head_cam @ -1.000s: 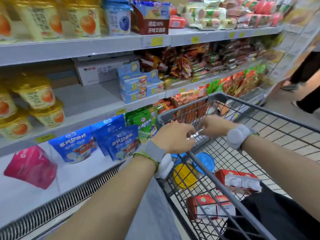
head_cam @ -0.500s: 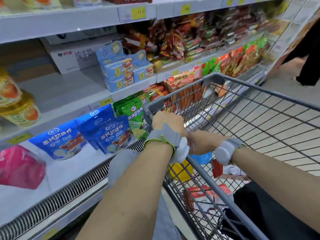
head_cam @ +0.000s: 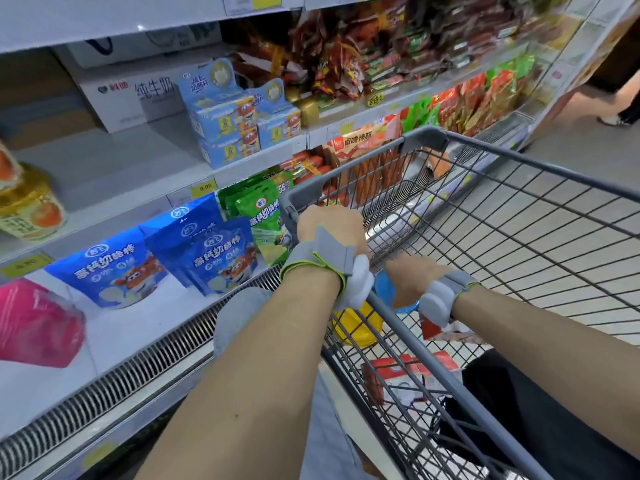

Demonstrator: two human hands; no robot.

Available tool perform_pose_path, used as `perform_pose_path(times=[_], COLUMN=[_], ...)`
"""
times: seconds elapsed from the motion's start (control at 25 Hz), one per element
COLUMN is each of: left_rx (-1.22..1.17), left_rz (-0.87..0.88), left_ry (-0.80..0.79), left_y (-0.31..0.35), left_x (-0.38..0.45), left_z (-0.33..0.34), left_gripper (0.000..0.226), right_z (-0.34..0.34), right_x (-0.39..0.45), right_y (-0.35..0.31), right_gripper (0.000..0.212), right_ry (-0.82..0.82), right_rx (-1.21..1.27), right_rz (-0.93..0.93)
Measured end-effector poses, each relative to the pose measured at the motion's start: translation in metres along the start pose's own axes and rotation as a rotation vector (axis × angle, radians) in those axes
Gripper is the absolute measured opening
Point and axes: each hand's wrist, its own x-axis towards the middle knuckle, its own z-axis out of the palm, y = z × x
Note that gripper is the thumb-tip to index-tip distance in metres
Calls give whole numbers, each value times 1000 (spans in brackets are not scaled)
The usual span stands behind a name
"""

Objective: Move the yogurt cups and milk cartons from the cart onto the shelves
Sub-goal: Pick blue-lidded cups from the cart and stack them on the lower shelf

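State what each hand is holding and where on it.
The left hand grips the cart's near rim. The right hand reaches inside the cart; what it holds cannot be told.

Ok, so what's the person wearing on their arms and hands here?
Both forearms are bare, no sleeves or gloves. The left hand and right hand each have a grey wrist strap edged in yellow-green, carrying a rounded white pod on the wrist.
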Motion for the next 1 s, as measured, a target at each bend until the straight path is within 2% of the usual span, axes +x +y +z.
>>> perform_pose_path(times=[0.08, 0.28, 0.44, 0.56, 0.64, 0.72, 0.8, 0.88, 1.0], left_rx=[14, -4, -26, -13, -12, -10, -8, -9, -7], left_rz=[10, 1, -8, -4, -20, -47, -58, -62, -47], left_ry=[38, 47, 26, 36, 48, 63, 69, 72, 73], left_y=[0, 0, 0, 0, 0, 2, 2, 3, 1], left_x=[0, -1, 2, 1, 2, 4, 5, 6, 6], left_z=[1, 0, -2, -2, -1, 1, 2, 3, 4], left_gripper=[35, 33, 33, 35, 33, 30, 29, 28, 27], right_z=[10, 17, 23, 25, 22, 20, 17, 26, 31], right_x=[2, 2, 9, 7, 1, -15, -35, -43, -43], right_y=[6, 9, 18, 17, 8, -7, -20, -30, -34], right_gripper=[60, 57, 64, 66, 54, 40, 42, 43, 54], right_ry=[-32, 35, 136, 103, 205, 346, 312, 281, 294], right_rx=[13, 48, 225, 256, 177, 222, 317, 304, 265], right_rz=[26, 23, 134, 203, 96, -155, -333, -385, -365])
